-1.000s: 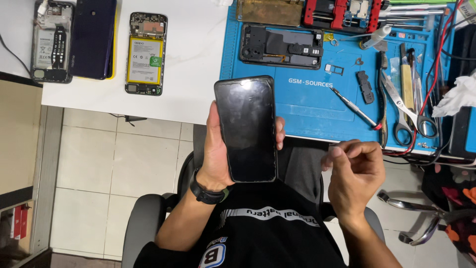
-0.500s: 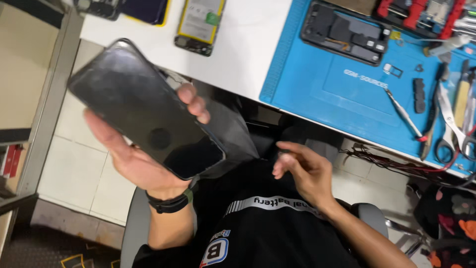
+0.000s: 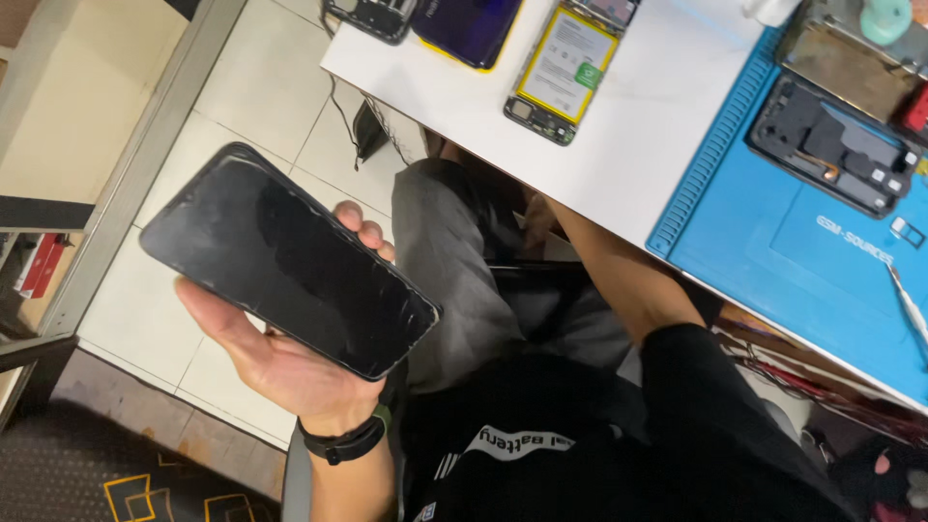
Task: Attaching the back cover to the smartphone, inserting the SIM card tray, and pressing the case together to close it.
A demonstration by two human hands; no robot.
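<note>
A phone repair workshop: opened phones [image 3: 562,72] on a blue repair mat [image 3: 773,251].

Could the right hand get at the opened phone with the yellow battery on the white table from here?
Probably yes. The right hand is hidden under the table edge, but the yellow-battery phone lies uncovered near that edge of the white table.

White worktable [image 3: 667,126] bearing an opened phone with a yellow battery [image 3: 563,70], a purple phone back [image 3: 466,27] beside it, and a blue repair mat [image 3: 822,261] holding a dark phone frame [image 3: 833,145]. Pale floor tiles [image 3: 280,116] below; patterned dark carpet [image 3: 87,464] at lower left.
</note>
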